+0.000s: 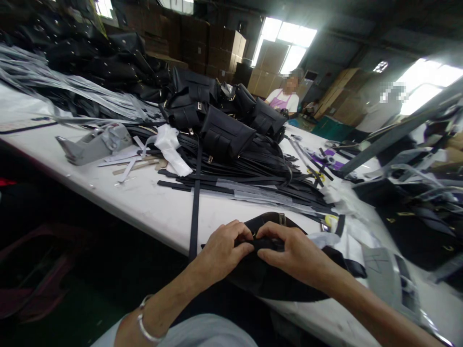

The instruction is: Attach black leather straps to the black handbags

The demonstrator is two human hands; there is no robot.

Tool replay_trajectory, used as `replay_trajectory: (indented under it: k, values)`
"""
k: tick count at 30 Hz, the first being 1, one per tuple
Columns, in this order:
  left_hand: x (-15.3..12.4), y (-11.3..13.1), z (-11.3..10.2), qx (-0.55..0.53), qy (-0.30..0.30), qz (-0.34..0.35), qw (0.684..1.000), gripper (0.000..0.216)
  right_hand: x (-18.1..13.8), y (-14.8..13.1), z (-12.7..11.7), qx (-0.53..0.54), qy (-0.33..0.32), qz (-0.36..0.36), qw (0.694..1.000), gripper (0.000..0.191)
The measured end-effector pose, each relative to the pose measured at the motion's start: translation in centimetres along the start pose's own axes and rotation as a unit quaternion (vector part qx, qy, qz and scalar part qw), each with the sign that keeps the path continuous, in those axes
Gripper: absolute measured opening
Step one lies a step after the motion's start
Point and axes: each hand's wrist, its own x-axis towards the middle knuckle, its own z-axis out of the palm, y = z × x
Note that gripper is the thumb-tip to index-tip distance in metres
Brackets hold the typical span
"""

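Note:
A black handbag (pixel 278 282) lies at the near edge of the white table, partly over it, with a metal buckle (pixel 282 219) at its far side. My left hand (pixel 226 248) pinches the bag's upper edge between thumb and fingers. Close beside it, my right hand (pixel 291 248) grips the same edge, fingers curled and thumb underneath. A small gold-coloured piece shows between the fingertips; its exact kind is hidden. Left of my hands, a long black strap (pixel 195 212) runs across the table and over its front edge.
Beyond my hands lie many black straps (pixel 253 168) with several black bags (pixel 226 132) on top. A grey tape dispenser (pixel 97 142) stands left, another grey device (pixel 387 274) right. The white table (pixel 152 212) has its edge near me. People (pixel 284 99) work farther back.

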Motion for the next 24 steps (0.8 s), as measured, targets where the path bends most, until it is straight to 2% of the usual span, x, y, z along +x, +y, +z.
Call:
replay_trajectory:
  k: [6, 10, 19, 24]
  values:
    - [0.0, -0.2, 0.5, -0.065, -0.001, -0.017, 0.998, 0.011, 0.6, 0.3, 1.2, 0.038, 0.025, 0.069, 0.997, 0.021]
    - [0.2, -0.2, 0.8, -0.089, -0.004, -0.034, 0.995, 0.009, 0.6, 0.3, 1.8, 0.025, 0.062, 0.095, 0.993, 0.013]
    - [0.9, -2.0, 0.8, -0.206, -0.024, -0.089, 0.974, 0.013, 1.4, 0.9, 3.6, 0.025, 0.143, 0.1, 0.984, 0.013]
    - [1.4, -2.8, 1.3, -0.265, -0.037, -0.102, 0.958, 0.016, 1.3, 1.3, 4.2, -0.001, 0.164, 0.089, 0.982, 0.014]
